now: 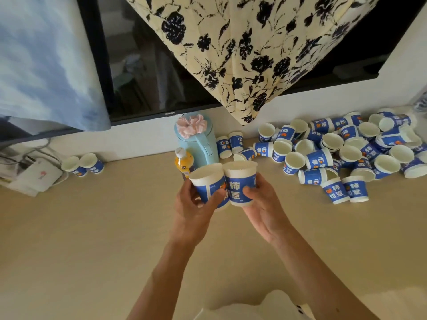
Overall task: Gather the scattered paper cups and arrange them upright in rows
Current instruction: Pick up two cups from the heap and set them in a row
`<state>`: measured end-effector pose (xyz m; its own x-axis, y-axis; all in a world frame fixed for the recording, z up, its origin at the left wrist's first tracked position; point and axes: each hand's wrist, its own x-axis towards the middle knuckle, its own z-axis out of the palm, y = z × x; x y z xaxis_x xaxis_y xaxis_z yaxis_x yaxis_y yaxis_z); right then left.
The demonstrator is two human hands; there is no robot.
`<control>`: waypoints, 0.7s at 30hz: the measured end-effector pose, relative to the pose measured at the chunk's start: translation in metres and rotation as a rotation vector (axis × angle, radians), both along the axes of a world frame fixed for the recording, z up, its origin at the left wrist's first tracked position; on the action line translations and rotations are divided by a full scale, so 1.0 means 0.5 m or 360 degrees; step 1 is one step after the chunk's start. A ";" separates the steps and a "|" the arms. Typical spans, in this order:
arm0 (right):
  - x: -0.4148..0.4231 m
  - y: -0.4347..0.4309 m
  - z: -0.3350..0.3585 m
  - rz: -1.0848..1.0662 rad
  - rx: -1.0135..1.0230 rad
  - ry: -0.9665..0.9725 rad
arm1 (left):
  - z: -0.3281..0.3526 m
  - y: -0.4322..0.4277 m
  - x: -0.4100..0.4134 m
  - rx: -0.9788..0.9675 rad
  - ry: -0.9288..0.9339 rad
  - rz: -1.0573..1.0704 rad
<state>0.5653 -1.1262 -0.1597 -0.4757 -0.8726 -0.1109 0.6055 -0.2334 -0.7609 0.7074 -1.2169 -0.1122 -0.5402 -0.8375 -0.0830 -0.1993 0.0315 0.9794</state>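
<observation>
I hold two blue-and-white paper cups upright above the middle of the beige table [92, 227]. My left hand [194, 211] grips the left cup [209, 183]. My right hand [261, 211] grips the right cup [240, 181], and the two cups touch side by side. A large heap of scattered cups [346, 148] lies at the back right, many on their sides. Two cups [344, 189] stand upright at the heap's front edge. Another pair of cups [83, 163] stands at the back left by the wall.
A light blue kettle [196, 139] with a pink scrunchie on its lid stands behind the held cups, an orange juice bottle [182, 162] beside it. White boxes and cables [30, 172] sit at the far left. A floral cloth [254, 54] hangs over a dark screen.
</observation>
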 end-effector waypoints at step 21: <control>0.289 -0.396 -0.066 0.0550 0.0719 0.0827 | -0.086 -0.275 0.417 -0.0054 -0.0228 0.0611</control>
<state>0.7099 -1.3241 -0.1927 -0.2727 -0.9043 -0.3284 0.1263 0.3048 -0.9440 0.9157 -1.3541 -0.1550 -0.1731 -0.9794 -0.1037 -0.3374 -0.0399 0.9405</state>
